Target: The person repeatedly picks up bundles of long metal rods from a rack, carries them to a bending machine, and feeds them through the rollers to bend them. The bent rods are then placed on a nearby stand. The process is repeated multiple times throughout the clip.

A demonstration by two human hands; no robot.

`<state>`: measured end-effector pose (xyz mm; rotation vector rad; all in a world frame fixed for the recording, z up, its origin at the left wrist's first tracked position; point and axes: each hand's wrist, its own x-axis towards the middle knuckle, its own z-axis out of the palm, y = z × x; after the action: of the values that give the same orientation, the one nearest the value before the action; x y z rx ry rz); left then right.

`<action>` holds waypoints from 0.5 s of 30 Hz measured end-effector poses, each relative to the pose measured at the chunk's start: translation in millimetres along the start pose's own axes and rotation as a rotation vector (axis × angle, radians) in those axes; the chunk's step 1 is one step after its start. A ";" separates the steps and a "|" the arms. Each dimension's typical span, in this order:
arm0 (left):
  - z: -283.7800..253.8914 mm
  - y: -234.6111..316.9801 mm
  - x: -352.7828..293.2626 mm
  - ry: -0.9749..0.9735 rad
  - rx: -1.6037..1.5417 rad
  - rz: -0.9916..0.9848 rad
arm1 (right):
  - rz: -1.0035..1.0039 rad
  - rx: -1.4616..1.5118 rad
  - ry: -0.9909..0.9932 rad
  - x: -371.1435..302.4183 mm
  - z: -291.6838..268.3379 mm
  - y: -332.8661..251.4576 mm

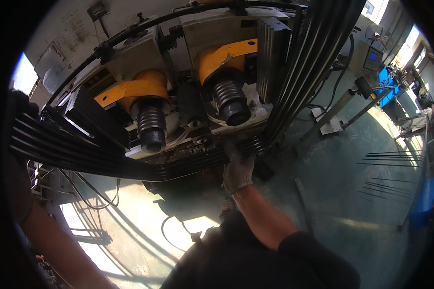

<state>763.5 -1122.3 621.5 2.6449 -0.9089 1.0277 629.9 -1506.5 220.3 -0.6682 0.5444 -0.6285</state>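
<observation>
A bundle of several long black metal rods (193, 162) runs across in front of a bending machine, with one bend at centre left and another near my right hand. From there the rods rise toward the top right. My left hand (24, 103), dark and partly lost in the shadowed rim, is closed around the bundle's left end. In a grey, soiled glove, my right hand (239, 169) grips the bundle close to the right bend; its fingertips are smeared. Just behind the rods stand two ribbed steel rollers (151, 126) under orange arms (139, 90).
Stepped dark metal blocks (89, 115) flank the rollers. On the right are a control box (367, 59) on a stand and a rack with thin rods (390, 188). Hoses (97, 201) hang below the machine at left. A loose bar (304, 204) lies on the green floor.
</observation>
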 end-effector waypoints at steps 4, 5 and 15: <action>13.8 53.1 -135.7 0.177 -0.631 -0.440 | -0.204 -0.395 0.125 -64.5 -103.3 -49.1; 25.5 65.6 -156.2 0.182 -0.742 -0.471 | -0.209 -0.445 0.167 -82.3 -135.9 -66.2; 160.6 295.3 -364.7 -0.365 -1.678 -1.307 | -0.779 -0.762 0.940 -278.2 -399.7 -315.4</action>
<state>466.9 -1239.8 241.7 1.2430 0.1749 -0.4777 73.6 -1668.9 248.8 -1.3253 1.4653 -1.5233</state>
